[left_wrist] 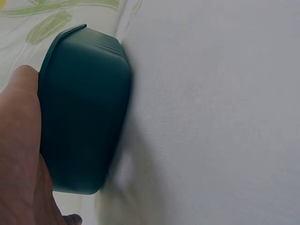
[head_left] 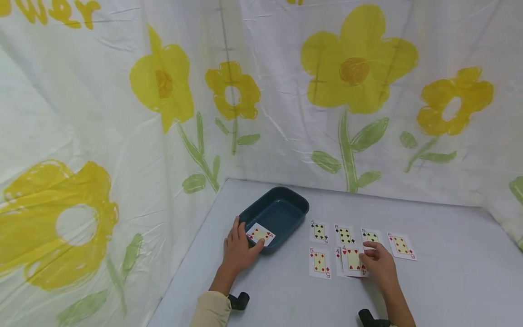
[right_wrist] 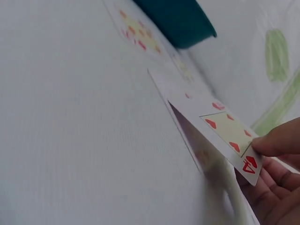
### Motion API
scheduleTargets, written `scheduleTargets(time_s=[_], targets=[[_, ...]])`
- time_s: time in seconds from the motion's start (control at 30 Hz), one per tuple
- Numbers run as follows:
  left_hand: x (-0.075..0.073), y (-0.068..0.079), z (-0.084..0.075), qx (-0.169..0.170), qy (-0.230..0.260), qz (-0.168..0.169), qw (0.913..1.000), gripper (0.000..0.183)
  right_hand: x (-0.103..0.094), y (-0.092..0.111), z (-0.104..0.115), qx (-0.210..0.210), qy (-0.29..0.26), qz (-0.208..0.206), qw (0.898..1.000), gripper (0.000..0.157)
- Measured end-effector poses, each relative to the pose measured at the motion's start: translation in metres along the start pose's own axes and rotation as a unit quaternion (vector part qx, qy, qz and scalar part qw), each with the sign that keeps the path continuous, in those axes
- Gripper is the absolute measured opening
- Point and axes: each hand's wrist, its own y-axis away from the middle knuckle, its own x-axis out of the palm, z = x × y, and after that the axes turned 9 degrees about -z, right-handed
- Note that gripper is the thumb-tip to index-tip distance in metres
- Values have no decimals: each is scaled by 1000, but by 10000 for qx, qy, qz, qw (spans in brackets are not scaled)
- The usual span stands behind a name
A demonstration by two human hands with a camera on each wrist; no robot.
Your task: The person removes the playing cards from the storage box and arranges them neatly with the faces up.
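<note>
My right hand (head_left: 380,263) pinches a four of hearts playing card (head_left: 352,259) by its right edge, thumb on top. In the right wrist view that card (right_wrist: 229,133) is tilted, its near edge raised above another red card partly hidden beneath it. My left hand (head_left: 239,249) grips the near end of a dark teal tray (head_left: 292,229), with its thumb at the rim in the left wrist view. A white playing card with red hearts (head_left: 259,234) lies in the tray's near end, beside the thumb.
Behind the right hand lies a row of face-up cards: a black five (head_left: 318,232), a black six (head_left: 345,235), another black five (head_left: 370,235) and a six of diamonds (head_left: 402,246). A five of diamonds (head_left: 319,262) lies in front. A flower-painted sheet (head_left: 278,136) stands behind the table.
</note>
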Motion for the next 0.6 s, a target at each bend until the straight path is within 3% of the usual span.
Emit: scheduleTargets(time_s=[0.33,0.6], targets=[[0,0,1,9,-39,7,10000,87,-13,0,-9,-90,969,-528,9939,44],[0,0,2,-8,-51,46,10000,88,-14,0,-18,-607,1262,-712,9876,42]])
